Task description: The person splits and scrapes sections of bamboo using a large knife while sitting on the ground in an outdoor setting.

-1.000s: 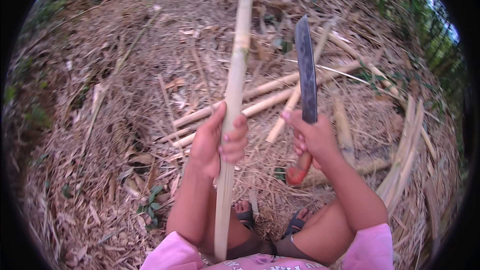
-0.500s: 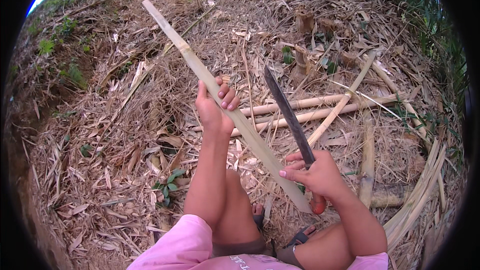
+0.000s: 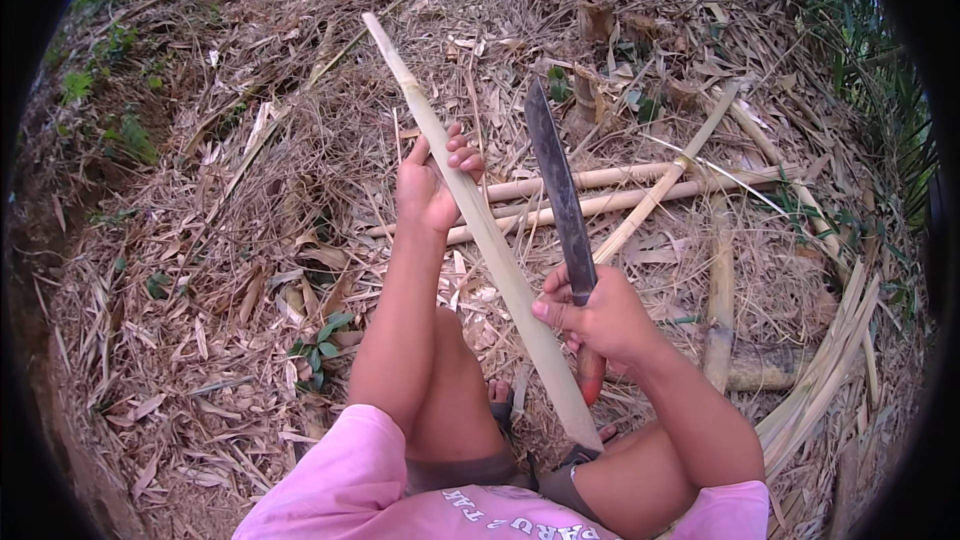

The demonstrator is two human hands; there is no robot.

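Note:
A long, pale split bamboo strip (image 3: pixel 508 275) slants from the upper left down toward my right knee. My left hand (image 3: pixel 437 183) grips it above its middle, fingers curled over its edge. In my right hand (image 3: pixel 598 318) is a machete (image 3: pixel 562 185), its dark blade pointing up and away from me. The orange-red end of its handle (image 3: pixel 591 377) shows below my fist. My right thumb lies close to the strip's edge; whether it touches, I cannot tell. The strip's lower end is near my sandal (image 3: pixel 578 456).
Beyond my hands, bamboo poles (image 3: pixel 620 202) lie across dry leaf litter, with another split strip (image 3: pixel 672 178) over them. A bundle of thin strips (image 3: pixel 825 370) lies at the right. Cut stumps (image 3: pixel 588 95) stand farther off, and a small green plant (image 3: pixel 322 345) grows left of my knee.
The bamboo strip has turned steeper, its far end shifting right and its near end drawing closer to me. My right hand and the machete have moved slightly left and up, the blade more upright.

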